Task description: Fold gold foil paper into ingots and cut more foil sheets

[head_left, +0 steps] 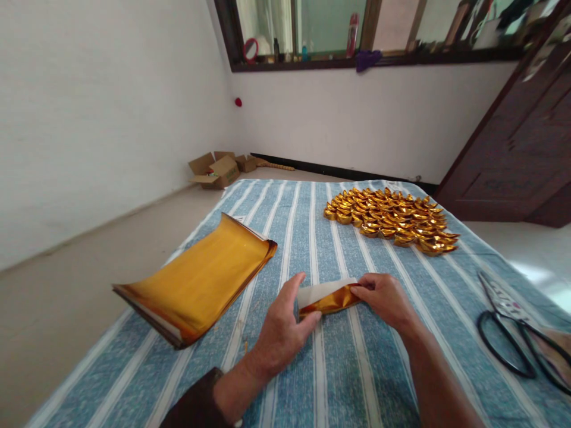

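On the cloth (339,380), near centre: gold-and-white sheet (334,301) | right hand (387,300) pinches its right end | left hand (280,333) parted wide around left end, no pinch | step: likely mid-fold | next probably calls for steadying left end, creasing evenly

Hands (282,333) at folded gold paper (333,301), gold sheets (200,276), boat-shaped pieces (390,219), scissors (511,309)

The gold foil paper (333,302) is small, glossy amber-gold on one face and plain white on the other. Along its near side runs a creased, puckered gold fold, with the white showing behind. It sits crosswise at the bench (339,380), right end slightly farther off.
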The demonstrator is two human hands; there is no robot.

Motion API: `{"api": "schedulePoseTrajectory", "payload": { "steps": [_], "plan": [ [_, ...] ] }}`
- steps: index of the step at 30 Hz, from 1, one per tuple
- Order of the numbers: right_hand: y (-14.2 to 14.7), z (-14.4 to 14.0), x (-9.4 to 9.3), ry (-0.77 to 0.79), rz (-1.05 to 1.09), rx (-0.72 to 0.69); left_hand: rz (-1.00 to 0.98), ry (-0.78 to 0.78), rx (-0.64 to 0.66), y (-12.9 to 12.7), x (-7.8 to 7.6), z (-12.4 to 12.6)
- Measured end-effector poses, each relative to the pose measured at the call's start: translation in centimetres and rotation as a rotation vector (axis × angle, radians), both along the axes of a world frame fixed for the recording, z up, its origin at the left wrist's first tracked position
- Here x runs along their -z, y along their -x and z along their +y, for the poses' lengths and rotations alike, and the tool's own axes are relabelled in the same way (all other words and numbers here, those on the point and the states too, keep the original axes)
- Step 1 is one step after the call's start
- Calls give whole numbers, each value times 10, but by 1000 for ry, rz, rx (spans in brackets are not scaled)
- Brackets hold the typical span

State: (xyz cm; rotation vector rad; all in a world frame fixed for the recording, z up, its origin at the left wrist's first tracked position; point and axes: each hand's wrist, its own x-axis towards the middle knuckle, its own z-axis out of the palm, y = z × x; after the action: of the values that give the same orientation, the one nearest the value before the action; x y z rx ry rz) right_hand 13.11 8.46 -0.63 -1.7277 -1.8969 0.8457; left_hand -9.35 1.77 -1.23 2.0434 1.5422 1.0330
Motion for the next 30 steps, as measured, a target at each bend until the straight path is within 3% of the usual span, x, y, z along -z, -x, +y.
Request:
{"api": "schedulePoseTrajectory", "payload": {
  "steps": [2,5,14,20,30],
  "plan": [
    [-2,1,0,5,22,-5,-129,201,24,4,0,7],
    [-5,2,1,4,34,-13,-171,320,89,5,-3,13],
    [-5,1,-4,-16,205,-43,-157,325,87,3,-1,20],
    [-6,3,0,62,345,-55,-141,291,89,5,0,20],
    [-3,4,5,74,237,31,-19,289,-24,5,-9,23]
  ]
}}
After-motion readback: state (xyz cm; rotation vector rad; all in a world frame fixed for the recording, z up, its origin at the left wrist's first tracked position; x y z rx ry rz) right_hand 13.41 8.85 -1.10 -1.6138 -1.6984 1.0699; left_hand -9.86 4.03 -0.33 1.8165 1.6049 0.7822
